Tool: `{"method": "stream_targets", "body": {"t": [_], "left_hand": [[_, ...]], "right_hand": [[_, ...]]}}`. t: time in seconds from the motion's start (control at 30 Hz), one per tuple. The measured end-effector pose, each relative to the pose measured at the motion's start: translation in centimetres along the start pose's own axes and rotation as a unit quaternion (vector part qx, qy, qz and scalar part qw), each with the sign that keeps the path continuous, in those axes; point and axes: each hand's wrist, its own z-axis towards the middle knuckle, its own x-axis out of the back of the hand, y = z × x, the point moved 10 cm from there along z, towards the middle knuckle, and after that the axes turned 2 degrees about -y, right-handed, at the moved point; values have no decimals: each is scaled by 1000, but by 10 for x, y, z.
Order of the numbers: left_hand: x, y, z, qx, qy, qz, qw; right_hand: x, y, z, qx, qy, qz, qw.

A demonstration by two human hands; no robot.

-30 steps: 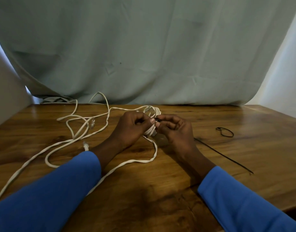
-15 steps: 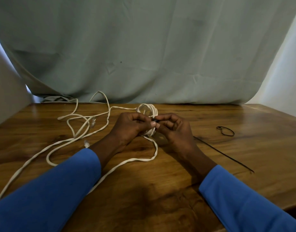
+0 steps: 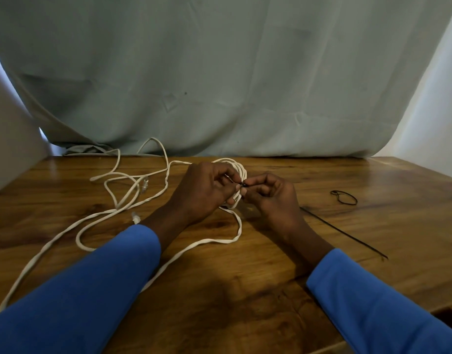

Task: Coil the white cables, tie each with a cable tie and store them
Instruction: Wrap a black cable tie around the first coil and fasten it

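White cable sat gathered into a small coil (image 3: 241,171) near the middle of the wooden table (image 3: 373,180), and our left hand (image 3: 204,190) gripped it, fingers curled round the loops. Just right of the coil, our right hand (image 3: 273,198) pinched a small black piece (image 3: 244,185) between curled fingertips; we could not tell exactly what it was. Left of the coil, the loose cable (image 3: 97,218) trailed across the table. Right of the coil lay a straight black cable tie (image 3: 345,232) and, beyond it, a looped tie (image 3: 343,196).

Head view — forward, downward (close) over table (image 3: 373,180).
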Motion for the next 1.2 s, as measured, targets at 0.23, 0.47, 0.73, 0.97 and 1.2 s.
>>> {"method": "stream_targets", "body": {"t": [0.23,0.47,0.73,0.97,1.2], "left_hand": [[-7,-13,5,41,-30,-60,997],[-12,-18,5,54,13,-56,997],[-7,-11,1,70,27,-104,992],[-1,-5,0,76,42,-85,993],[-1,-7,3,92,-21,-80,992]], "right_hand": [[4,3,-2,2,50,-61,997],[11,4,-8,-8,99,-42,994],[5,-13,-9,49,76,-97,991],[1,-22,-12,88,70,-137,984],[-8,-36,-17,136,55,-192,970]]}}
